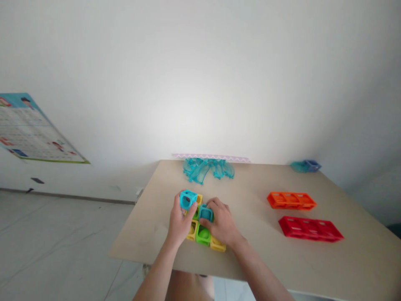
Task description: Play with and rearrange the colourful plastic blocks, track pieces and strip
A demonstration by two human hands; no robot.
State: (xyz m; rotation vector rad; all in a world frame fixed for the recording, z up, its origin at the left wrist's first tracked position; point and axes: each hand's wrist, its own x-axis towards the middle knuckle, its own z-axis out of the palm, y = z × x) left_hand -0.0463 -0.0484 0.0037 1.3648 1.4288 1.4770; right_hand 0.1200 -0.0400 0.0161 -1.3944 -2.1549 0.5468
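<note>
My left hand (179, 220) grips a light blue hollow cube block (188, 200) between thumb and fingers, raised over the left side of a block assembly. The assembly on the table joins yellow blocks (218, 243) and green blocks (203, 235), several in all. My right hand (223, 221) has its fingers closed round a darker blue cube block (206, 213) in the assembly's middle. The palm covers part of the right side, so some blocks are hidden. Whether the light blue block touches the yellow block behind it, I cannot tell.
On the tan table (247, 196), an orange block row (291, 201) and a red block row (310, 228) lie to the right. Translucent teal pieces (208, 169) sit by the wall. A dark blue block (312, 166) and another teal piece (299, 167) are at the far right corner.
</note>
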